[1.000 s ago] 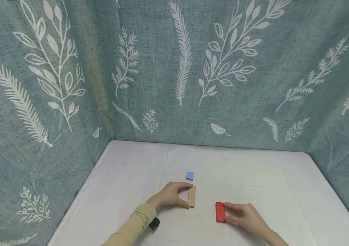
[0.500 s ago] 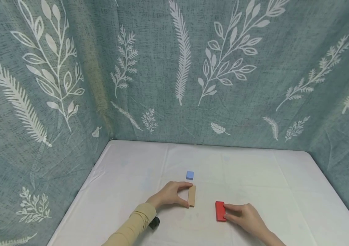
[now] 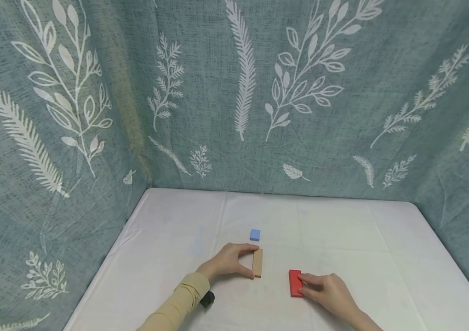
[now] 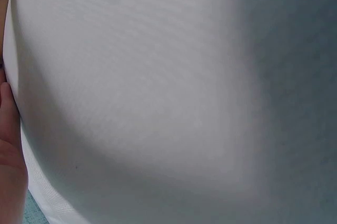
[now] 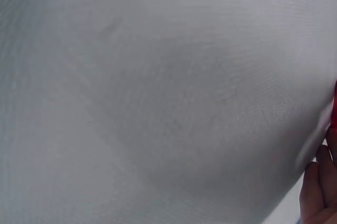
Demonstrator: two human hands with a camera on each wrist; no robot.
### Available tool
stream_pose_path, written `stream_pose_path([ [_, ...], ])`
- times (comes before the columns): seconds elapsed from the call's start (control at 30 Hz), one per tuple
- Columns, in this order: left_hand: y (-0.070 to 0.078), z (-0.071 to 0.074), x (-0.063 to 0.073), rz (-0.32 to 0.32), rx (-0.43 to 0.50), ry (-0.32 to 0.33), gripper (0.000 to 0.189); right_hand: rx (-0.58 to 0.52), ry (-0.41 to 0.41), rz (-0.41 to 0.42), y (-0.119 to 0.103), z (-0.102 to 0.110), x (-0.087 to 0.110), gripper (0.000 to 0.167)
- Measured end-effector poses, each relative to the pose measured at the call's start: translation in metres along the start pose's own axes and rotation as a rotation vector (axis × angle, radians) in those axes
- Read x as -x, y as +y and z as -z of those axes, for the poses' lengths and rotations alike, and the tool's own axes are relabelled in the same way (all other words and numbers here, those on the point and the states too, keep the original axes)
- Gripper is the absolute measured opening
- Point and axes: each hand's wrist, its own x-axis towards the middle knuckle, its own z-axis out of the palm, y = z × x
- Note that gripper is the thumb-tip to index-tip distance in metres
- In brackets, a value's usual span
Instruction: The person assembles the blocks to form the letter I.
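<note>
In the head view, my left hand (image 3: 230, 260) pinches a flat, light wooden block (image 3: 257, 263) by its two ends, index finger at the far end and thumb at the near end. To the right lies a red rectangular block (image 3: 294, 283). My right hand (image 3: 328, 291) touches its right long side with spread index finger and thumb tips; neither reaches round its ends. A small blue block (image 3: 255, 235) lies just beyond the wooden one. In the left wrist view only part of the left hand (image 4: 9, 145) shows; the right wrist view catches right-hand fingers (image 5: 311, 187) and a red sliver.
All the blocks rest on a white-covered table (image 3: 363, 239). A green-grey curtain (image 3: 218, 92) with white leaf prints surrounds its back and sides. A black object (image 3: 207, 299) sits by the left sleeve (image 3: 180, 299).
The head view has shifted very slightly. Right-hand fingertips have edged a little left over the red block's side; the left hand stays on the wooden block.
</note>
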Motion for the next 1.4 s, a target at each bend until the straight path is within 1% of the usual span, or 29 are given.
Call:
stream_pose_path([
  [0.23,0.0018,0.0005,-0.0011,0.011,0.003,-0.001,0.077,0.014,0.012,-0.025,-0.0013,0.0,-0.0008,0.033],
  [0.47,0.0027,0.0002,-0.0001,0.025,0.031,0.005,0.076,-0.013,0.004,-0.048,-0.0013,-0.0008,-0.0013,0.035],
  [0.8,0.0029,-0.0018,-0.0007,0.015,0.027,0.018,0.076,-0.004,0.001,-0.043,0.0,0.0009,-0.0024,0.034],
  [0.97,0.0045,-0.0016,0.0016,0.021,0.041,0.018,0.076,-0.005,-0.018,-0.048,0.0008,0.0005,-0.0025,0.037],
  [1.2,0.004,-0.0037,0.0063,0.017,0.054,0.05,0.076,-0.028,-0.047,-0.067,-0.0016,-0.0005,-0.002,0.039],
  [1.33,0.0048,-0.0056,0.0069,0.006,0.059,0.064,0.075,-0.025,-0.048,-0.069,-0.0016,0.0004,-0.0026,0.039],
  [1.4,0.0063,-0.0056,0.0063,0.011,0.06,0.065,0.075,-0.025,-0.047,-0.067,-0.0009,0.0007,-0.0028,0.038],
])
